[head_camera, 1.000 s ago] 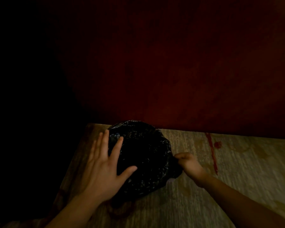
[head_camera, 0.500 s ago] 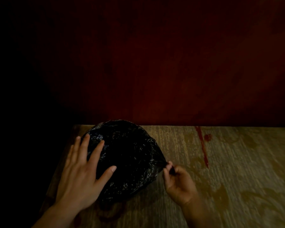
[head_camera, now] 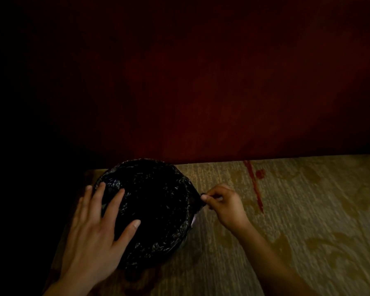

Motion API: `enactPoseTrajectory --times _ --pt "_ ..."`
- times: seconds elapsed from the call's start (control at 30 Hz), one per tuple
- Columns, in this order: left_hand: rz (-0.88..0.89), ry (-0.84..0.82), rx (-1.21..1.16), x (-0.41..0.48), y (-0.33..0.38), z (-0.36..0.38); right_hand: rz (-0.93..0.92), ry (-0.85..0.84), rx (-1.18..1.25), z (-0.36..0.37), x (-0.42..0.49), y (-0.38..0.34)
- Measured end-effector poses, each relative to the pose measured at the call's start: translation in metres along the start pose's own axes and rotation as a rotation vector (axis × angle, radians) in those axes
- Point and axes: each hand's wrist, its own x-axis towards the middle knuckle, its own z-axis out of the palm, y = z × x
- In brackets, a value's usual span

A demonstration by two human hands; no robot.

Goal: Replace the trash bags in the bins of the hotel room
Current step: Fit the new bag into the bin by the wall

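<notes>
A round bin [head_camera: 191, 221] lined with a black trash bag [head_camera: 152, 201] stands on patterned carpet [head_camera: 286, 210] against a dark red wall [head_camera: 201, 82]. Your left hand [head_camera: 94, 229] lies flat with fingers spread over the bag's left rim. Your right hand [head_camera: 226, 207] pinches a twisted bit of bag at the right rim.

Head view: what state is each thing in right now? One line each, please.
bin: upright, lined.
black trash bag: spread over the bin's rim, slack bunched at the right.
left hand: open, fingers spread flat on the bag.
right hand: pinching the bunched slack.
</notes>
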Motion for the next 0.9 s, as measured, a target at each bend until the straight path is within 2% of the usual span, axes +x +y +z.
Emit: enactPoseTrajectory --times 0.1,0.23,0.5,0.57,0.63,0.77,0.9 --pt "0.004 0.005 0.002 0.001 0.0 -0.001 0.089 -0.072 0.213 0.006 0.002 0.001" --pt "0.006 -0.012 0.046 0.001 0.002 -0.002 0.224 -0.085 0.435 0.015 -0.002 0.002" --pt "0.015 -0.019 0.045 -0.001 0.004 -0.004 0.786 -0.164 1.152 0.017 -0.006 0.004" --pt "0.015 -0.02 0.045 -0.001 0.003 -0.003 0.795 -0.189 1.248 0.015 -0.009 0.008" --pt "0.01 -0.024 0.053 -0.001 0.002 -0.003 0.741 -0.24 1.216 0.013 -0.012 0.009" --pt "0.0 -0.034 0.046 0.0 0.004 -0.005 0.64 -0.296 0.803 0.016 -0.01 0.007" --pt "-0.003 -0.022 0.027 0.0 0.006 -0.008 0.596 -0.298 0.741 0.019 -0.009 0.006"
